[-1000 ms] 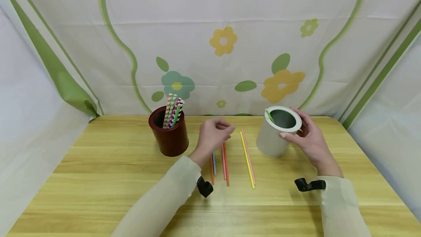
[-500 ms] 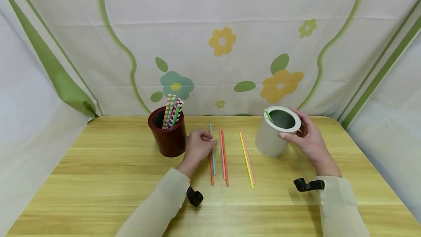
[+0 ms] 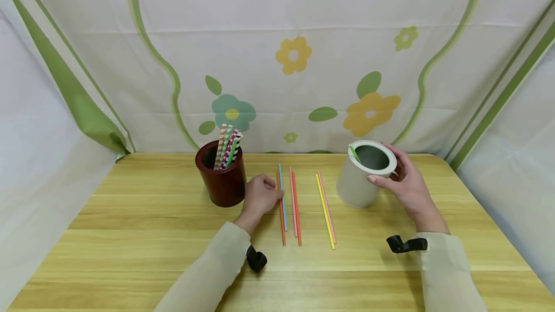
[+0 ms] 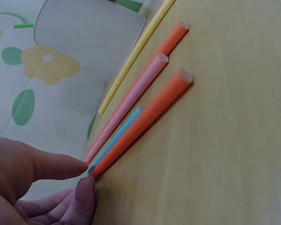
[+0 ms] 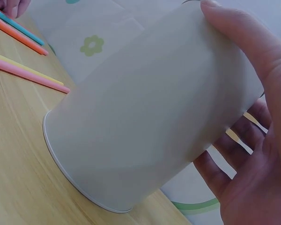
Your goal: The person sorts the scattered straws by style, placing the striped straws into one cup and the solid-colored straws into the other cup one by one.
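Thumb and fingertips of a person's left hand [image 3: 259,198] pinch an orange straw [image 4: 140,125] toward its far end, on a wooden table [image 3: 130,254]. We cannot tell whether the blue straw [image 4: 122,131], lying close along its right side, is caught in the same grasp. The right hand [image 3: 409,187] grasps a white cup [image 3: 359,188], thumb on the near side just below the rim, fingers curled around the far right side. The cup stands upright to the right of the loose straws, and inside we see a green straw [image 3: 354,152] leaning on the left of its rim. Between the hands we count two more pairs lying lengthwise: a pink straw [image 4: 131,101] with a second orange straw [image 4: 173,40], then, nearer the white cup, a yellow straw [image 4: 136,57] with a second pink straw [image 5: 30,75]. Left of the left hand, near enough that we cannot tell if they touch, a red cup [image 3: 224,189] holds striped straws [image 3: 227,148]. Behind, we see a flowered curtain [image 3: 282,8].
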A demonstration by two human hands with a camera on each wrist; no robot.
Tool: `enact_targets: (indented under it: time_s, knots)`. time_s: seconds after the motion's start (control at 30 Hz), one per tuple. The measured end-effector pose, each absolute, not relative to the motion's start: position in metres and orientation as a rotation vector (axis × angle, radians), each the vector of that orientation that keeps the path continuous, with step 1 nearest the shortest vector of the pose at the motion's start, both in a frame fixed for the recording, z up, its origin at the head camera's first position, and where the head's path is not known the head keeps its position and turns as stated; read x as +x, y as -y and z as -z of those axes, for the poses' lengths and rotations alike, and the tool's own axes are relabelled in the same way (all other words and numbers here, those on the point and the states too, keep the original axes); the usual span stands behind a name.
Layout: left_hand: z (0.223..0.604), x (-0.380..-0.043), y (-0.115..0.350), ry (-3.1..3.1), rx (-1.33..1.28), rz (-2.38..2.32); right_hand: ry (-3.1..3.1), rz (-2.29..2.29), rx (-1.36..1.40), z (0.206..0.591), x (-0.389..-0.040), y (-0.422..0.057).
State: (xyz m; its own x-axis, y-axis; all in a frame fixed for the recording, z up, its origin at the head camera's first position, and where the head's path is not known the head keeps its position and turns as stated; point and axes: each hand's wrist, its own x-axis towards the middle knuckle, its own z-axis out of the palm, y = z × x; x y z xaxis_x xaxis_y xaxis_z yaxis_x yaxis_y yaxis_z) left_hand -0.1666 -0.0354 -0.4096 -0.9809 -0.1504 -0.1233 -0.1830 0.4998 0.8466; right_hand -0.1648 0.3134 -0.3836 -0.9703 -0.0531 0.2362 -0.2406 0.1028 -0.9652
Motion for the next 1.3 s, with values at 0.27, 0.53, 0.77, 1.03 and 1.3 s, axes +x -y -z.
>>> enact_targets:
  time_s: [0.27, 0.53, 0.77, 1.03, 1.3]
  knots:
    - [0.408, -0.174, 0.034, -2.709, -0.333, -1.381, 2.210, -2.007, 0.301, 0.384, -0.165, -0.313]
    - [0.407, -0.178, 0.033, -2.686, -0.348, -1.380, 2.203, -2.010, 0.302, 0.385, -0.165, -0.313]
    - [0.406, -0.180, 0.034, -2.653, -0.315, -1.418, 2.216, -2.015, 0.286, 0.386, -0.164, -0.314]
    - [0.402, -0.183, 0.032, -2.670, -0.275, -1.300, 2.210, -2.014, 0.284, 0.386, -0.164, -0.313]
    - [0.402, -0.185, 0.031, -2.657, -0.298, -1.306, 2.211, -2.006, 0.287, 0.386, -0.165, -0.313]
